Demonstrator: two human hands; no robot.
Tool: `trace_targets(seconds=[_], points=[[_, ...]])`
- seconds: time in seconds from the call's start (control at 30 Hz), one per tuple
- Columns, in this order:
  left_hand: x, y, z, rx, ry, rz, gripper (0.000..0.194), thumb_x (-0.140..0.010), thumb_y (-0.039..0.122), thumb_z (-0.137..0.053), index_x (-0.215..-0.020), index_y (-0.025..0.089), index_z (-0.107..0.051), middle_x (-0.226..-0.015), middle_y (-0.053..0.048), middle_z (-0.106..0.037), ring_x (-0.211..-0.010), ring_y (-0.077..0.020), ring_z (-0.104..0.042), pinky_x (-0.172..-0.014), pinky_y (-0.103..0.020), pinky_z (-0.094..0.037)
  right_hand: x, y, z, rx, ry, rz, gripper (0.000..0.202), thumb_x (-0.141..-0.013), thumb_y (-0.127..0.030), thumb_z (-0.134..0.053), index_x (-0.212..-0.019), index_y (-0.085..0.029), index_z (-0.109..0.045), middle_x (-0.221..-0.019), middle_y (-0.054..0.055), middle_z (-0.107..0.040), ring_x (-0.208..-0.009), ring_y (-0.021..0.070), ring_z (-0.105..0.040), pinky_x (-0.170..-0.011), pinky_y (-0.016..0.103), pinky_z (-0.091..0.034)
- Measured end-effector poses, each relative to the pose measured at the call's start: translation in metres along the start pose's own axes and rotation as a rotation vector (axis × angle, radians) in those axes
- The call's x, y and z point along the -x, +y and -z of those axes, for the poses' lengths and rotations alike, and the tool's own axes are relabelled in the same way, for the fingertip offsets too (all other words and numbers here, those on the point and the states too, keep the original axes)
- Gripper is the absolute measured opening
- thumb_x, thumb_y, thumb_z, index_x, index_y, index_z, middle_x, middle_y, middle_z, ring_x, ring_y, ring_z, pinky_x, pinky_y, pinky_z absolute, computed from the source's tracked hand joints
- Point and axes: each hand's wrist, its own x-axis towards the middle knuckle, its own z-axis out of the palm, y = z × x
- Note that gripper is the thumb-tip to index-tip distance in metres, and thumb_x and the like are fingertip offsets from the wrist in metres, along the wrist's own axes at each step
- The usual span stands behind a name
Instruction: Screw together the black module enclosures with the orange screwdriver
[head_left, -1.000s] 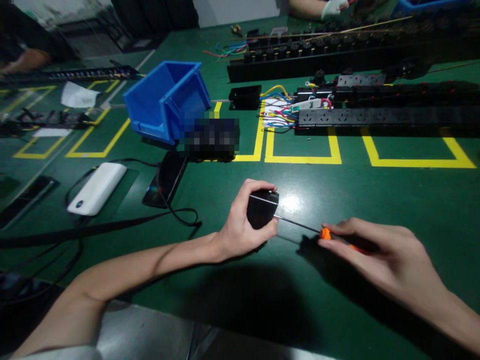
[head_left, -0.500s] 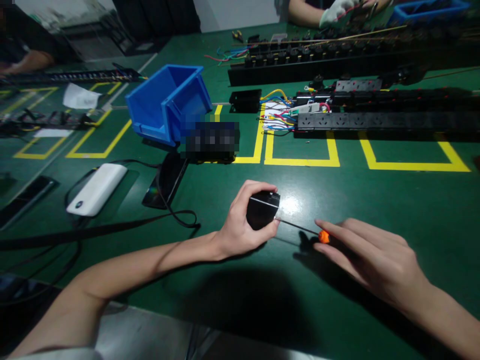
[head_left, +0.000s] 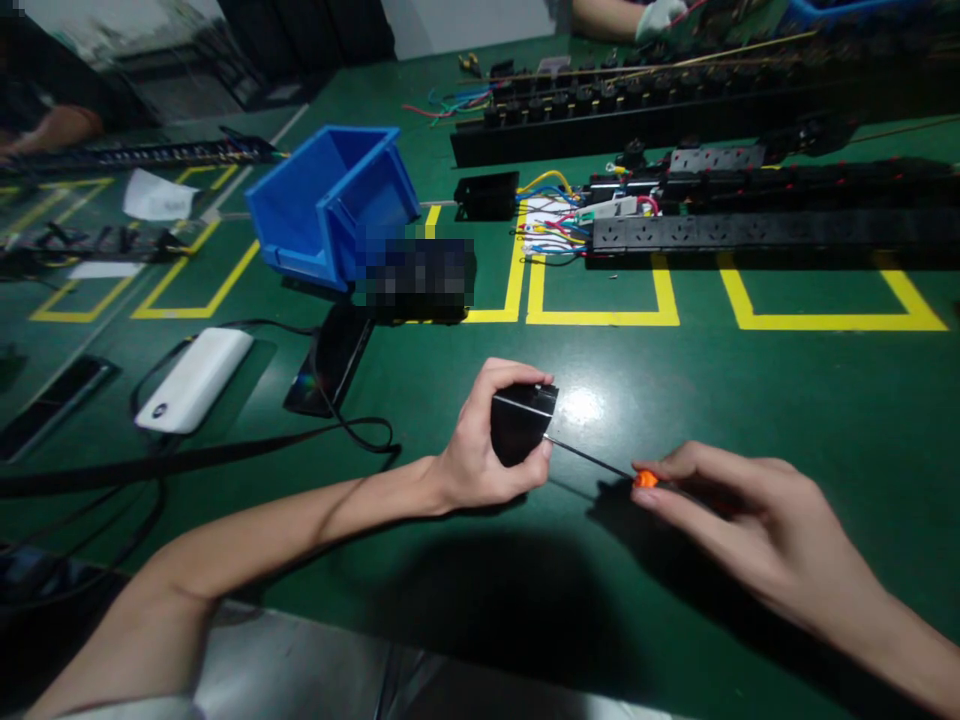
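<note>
My left hand (head_left: 480,445) is closed around a small black box-shaped part (head_left: 519,425), its fingers over the top and its thumb along the lower edge. In my right hand (head_left: 765,530) is a screwdriver (head_left: 589,457) with an orange-fronted handle, gripped between thumb and fingers. The rest of the handle is mostly hidden by the hand. The thin shaft points left, and its tip meets the lower right corner of the black part near my left thumb. Whatever the tip bears on is too small to make out.
Beyond my hands lie black socket strips (head_left: 675,235) with loose coloured wires (head_left: 551,225). A blue bin (head_left: 300,220) stands at the left, near a white power bank (head_left: 196,380), a dark phone (head_left: 330,360) and black cables. A co-worker's gloved hand (head_left: 660,18) is at the back.
My right hand's fingers have shifted on the screwdriver, and thumb and forefinger now pinch the orange end of the handle. The left hand holds the black part almost where it was.
</note>
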Motion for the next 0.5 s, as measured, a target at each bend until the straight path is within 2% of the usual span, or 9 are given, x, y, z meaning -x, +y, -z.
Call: trace_targets(seconds=[0.07,0.13,0.17,0.23,0.3,0.4,0.47,0.5], points=[[-0.001,0.000,0.000,-0.019,-0.006,-0.046,0.067,-0.064,0.014,-0.074,-0.127,0.013,-0.050,-0.112,-0.012,-0.060,-0.103,-0.0234,-0.059,-0.088,-0.038,-0.054,-0.004,-0.002,0.002,-0.386,-0.210,-0.285,0.032,-0.091,-0.042,-0.066,-0.073,-0.017,-0.062,-0.056,-0.001,-0.062,-0.038,0.0055,-0.040,-0.036,0.019,-0.026],[-0.002,0.000,0.000,-0.028,-0.012,-0.072,0.069,-0.063,0.013,-0.074,-0.127,0.013,-0.050,-0.112,-0.013,-0.060,-0.104,-0.0237,-0.060,-0.088,-0.038,-0.054,-0.007,0.000,0.004,-0.668,-0.361,-0.483,0.037,-0.092,-0.044,-0.065,-0.068,-0.016,-0.057,-0.055,-0.002,-0.060,-0.033,0.0010,-0.026,-0.035,0.018,-0.015],[-0.002,0.000,0.000,-0.030,-0.013,-0.080,0.069,-0.062,0.012,-0.074,-0.127,0.013,-0.050,-0.112,-0.013,-0.060,-0.104,-0.0239,-0.060,-0.088,-0.038,-0.054,-0.009,0.001,0.005,-0.726,-0.393,-0.522,0.038,-0.092,-0.044,-0.065,-0.067,-0.016,-0.056,-0.056,-0.002,-0.061,-0.033,0.0000,-0.024,-0.035,0.017,-0.014],[-0.003,0.000,0.000,-0.037,-0.014,-0.086,0.070,-0.062,0.012,-0.074,-0.127,0.014,-0.050,-0.113,-0.012,-0.061,-0.104,-0.0241,-0.060,-0.088,-0.039,-0.055,-0.010,0.003,0.007,-0.670,-0.381,-0.487,0.035,-0.093,-0.042,-0.064,-0.071,-0.015,-0.059,-0.060,0.000,-0.065,-0.034,0.0016,-0.032,-0.036,0.017,-0.020],[-0.004,0.001,0.000,-0.047,-0.021,-0.072,0.069,-0.063,0.012,-0.076,-0.127,0.015,-0.050,-0.113,-0.012,-0.061,-0.105,-0.0241,-0.060,-0.089,-0.040,-0.055,-0.009,0.003,0.008,-0.410,-0.282,-0.299,0.028,-0.095,-0.039,-0.062,-0.079,-0.016,-0.065,-0.065,0.003,-0.069,-0.042,0.0067,-0.048,-0.039,0.018,-0.033],[-0.004,0.002,0.000,-0.047,-0.033,-0.015,0.067,-0.066,0.014,-0.076,-0.128,0.016,-0.050,-0.114,-0.011,-0.060,-0.105,-0.0236,-0.060,-0.089,-0.039,-0.054,-0.003,0.004,0.007,0.141,0.007,0.210,0.014,-0.096,-0.026,-0.061,-0.098,-0.015,-0.071,-0.075,0.005,-0.071,-0.060,0.0137,-0.063,-0.055,0.025,-0.047],[-0.004,0.002,0.000,-0.040,-0.028,0.022,0.065,-0.069,0.016,-0.075,-0.128,0.016,-0.050,-0.115,-0.011,-0.060,-0.105,-0.0232,-0.059,-0.090,-0.039,-0.054,0.002,0.008,0.007,0.440,0.149,0.495,0.023,-0.093,-0.020,-0.066,-0.113,-0.010,-0.068,-0.079,0.007,-0.071,-0.067,0.0167,-0.065,-0.061,0.029,-0.049],[-0.003,0.002,0.000,-0.035,-0.024,0.043,0.064,-0.070,0.016,-0.075,-0.129,0.016,-0.050,-0.115,-0.011,-0.059,-0.105,-0.0229,-0.059,-0.090,-0.039,-0.054,0.004,0.010,0.008,0.559,0.183,0.575,0.032,-0.090,-0.018,-0.069,-0.120,-0.007,-0.065,-0.080,0.008,-0.070,-0.067,0.0177,-0.064,-0.061,0.030,-0.049]])
